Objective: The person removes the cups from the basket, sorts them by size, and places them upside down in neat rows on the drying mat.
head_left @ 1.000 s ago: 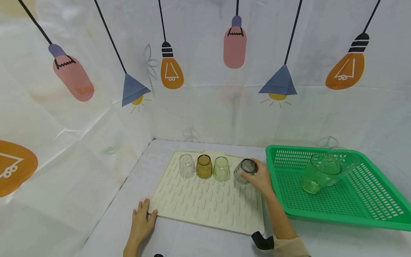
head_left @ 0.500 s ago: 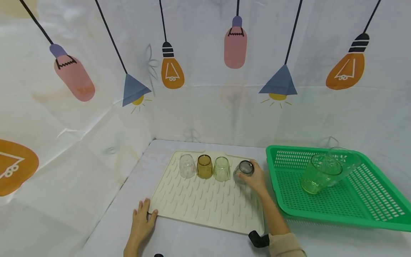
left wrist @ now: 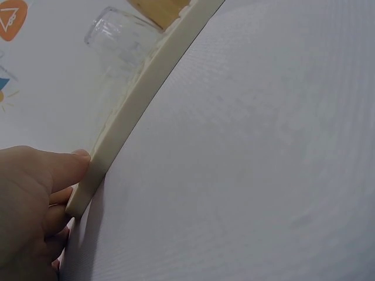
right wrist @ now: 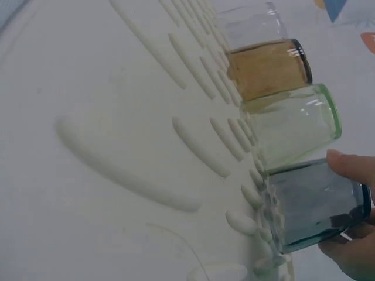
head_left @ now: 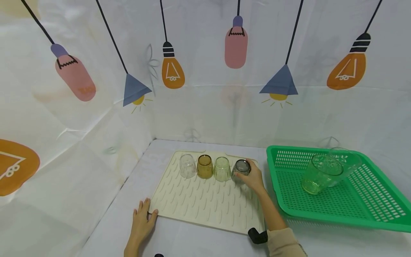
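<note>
My right hand [head_left: 254, 177] holds a smoky grey glass tumbler [right wrist: 313, 205] by its sides, thumb on one side and fingers on the other. The tumbler stands at the right end of a row on the cream ridged drying mat [head_left: 205, 203], close beside a pale green tumbler [head_left: 222, 169]. Left of that come an amber tumbler [head_left: 204, 166] and a colourless one [head_left: 187, 166]. At the mat's front left corner, my left hand [head_left: 141, 221] rests with fingers spread, its thumb touching the mat's edge; the left wrist view shows other fingers partly hidden beyond the corner.
A green plastic basket [head_left: 337, 221] stands to the right of the mat, with a green glass [head_left: 316, 178] and a colourless glass [head_left: 348, 162] leaning inside. A white sheet printed with lamps hangs behind and at the left.
My right hand has moved the grey tumbler a little left, up close to the pale green one. The left hand stays at the mat's corner.
</note>
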`<state>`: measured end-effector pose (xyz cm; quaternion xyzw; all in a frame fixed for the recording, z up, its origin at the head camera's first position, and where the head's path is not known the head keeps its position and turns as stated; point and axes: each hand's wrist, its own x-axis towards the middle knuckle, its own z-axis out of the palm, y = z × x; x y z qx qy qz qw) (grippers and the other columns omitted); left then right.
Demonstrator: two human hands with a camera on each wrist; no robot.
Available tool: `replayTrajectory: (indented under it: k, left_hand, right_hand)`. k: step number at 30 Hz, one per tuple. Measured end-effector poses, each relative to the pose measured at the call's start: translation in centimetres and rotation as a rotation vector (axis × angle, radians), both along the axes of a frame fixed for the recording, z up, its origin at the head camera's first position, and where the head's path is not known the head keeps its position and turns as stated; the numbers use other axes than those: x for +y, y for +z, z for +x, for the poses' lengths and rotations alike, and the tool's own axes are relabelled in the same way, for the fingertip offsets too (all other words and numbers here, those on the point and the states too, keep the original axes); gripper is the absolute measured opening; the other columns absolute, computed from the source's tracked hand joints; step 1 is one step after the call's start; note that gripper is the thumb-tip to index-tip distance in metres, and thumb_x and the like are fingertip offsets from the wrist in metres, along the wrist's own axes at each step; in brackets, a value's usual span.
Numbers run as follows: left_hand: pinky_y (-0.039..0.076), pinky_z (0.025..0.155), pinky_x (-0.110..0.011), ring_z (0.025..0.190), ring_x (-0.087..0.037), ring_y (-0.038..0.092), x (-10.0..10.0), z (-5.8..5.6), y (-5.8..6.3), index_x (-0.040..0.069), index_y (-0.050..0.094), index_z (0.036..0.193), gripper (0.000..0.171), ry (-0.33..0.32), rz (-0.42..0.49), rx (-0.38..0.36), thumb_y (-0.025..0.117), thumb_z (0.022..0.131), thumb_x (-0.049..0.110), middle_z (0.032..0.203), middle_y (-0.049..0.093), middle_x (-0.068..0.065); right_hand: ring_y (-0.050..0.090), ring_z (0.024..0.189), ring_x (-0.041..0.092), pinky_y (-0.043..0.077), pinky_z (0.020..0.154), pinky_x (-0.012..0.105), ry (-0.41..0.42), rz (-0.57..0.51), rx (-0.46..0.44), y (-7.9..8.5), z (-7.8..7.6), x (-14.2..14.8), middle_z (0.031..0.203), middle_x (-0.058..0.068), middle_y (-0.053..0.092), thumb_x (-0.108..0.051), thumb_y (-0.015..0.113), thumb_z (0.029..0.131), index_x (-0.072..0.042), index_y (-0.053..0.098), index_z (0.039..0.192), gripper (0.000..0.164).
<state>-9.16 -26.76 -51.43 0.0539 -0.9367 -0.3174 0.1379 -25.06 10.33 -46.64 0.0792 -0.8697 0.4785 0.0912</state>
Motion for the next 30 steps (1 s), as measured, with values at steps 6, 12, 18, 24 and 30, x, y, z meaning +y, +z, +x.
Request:
replayTrajectory:
  k: [6,12,18,24,30]
  left_hand:
    - [0.009,0.103,-0.07,0.129,-0.059,0.02,0.1,-0.1,0.0,-0.021,0.035,0.131,0.055,0.01,0.0,-0.021,0.056,0.09,0.01,0.137,0.032,-0.04]
    - [0.008,0.105,-0.068,0.13,-0.057,0.02,0.2,-0.1,0.2,-0.02,0.034,0.132,0.056,0.02,-0.006,-0.049,0.055,0.091,0.011,0.138,0.031,-0.039]
    - [0.009,0.104,-0.069,0.129,-0.058,0.021,0.2,-0.1,0.1,-0.021,0.035,0.131,0.055,0.02,-0.014,-0.027,0.056,0.09,0.009,0.137,0.033,-0.039]
    - [0.01,0.103,-0.07,0.128,-0.059,0.022,0.2,-0.2,0.1,-0.022,0.036,0.13,0.054,0.011,-0.013,-0.01,0.057,0.09,0.008,0.136,0.033,-0.039]
    - [0.01,0.103,-0.07,0.128,-0.058,0.022,0.1,0.0,0.1,-0.022,0.036,0.13,0.055,0.012,-0.017,-0.017,0.057,0.09,0.01,0.136,0.034,-0.039]
  right_hand:
    - [0.041,0.123,0.05,0.037,0.1,0.056,0.036,0.078,0.022,-0.2,-0.1,0.2,0.136,0.037,0.039,-0.012,0.074,0.08,0.017,0.03,0.137,0.077]
    - [0.031,0.129,0.052,0.031,0.104,0.059,0.075,0.172,0.035,0.5,0.9,0.4,0.141,0.04,0.028,-0.015,0.071,0.084,0.02,0.02,0.139,0.083]
    - [0.033,0.128,0.051,0.033,0.101,0.062,0.062,0.182,0.145,3.4,3.6,0.5,0.14,0.036,0.033,-0.015,0.071,0.084,0.015,0.026,0.14,0.078]
    - [0.049,0.114,0.05,0.045,0.09,0.058,0.026,0.115,0.437,5.5,5.2,2.5,0.126,0.036,0.05,0.0,0.075,0.074,0.018,0.043,0.128,0.065]
    - [0.056,0.102,0.046,0.049,0.085,0.034,-0.065,0.106,0.543,6.9,5.7,6.6,0.116,0.033,0.057,0.006,0.075,0.071,0.016,0.051,0.122,0.057]
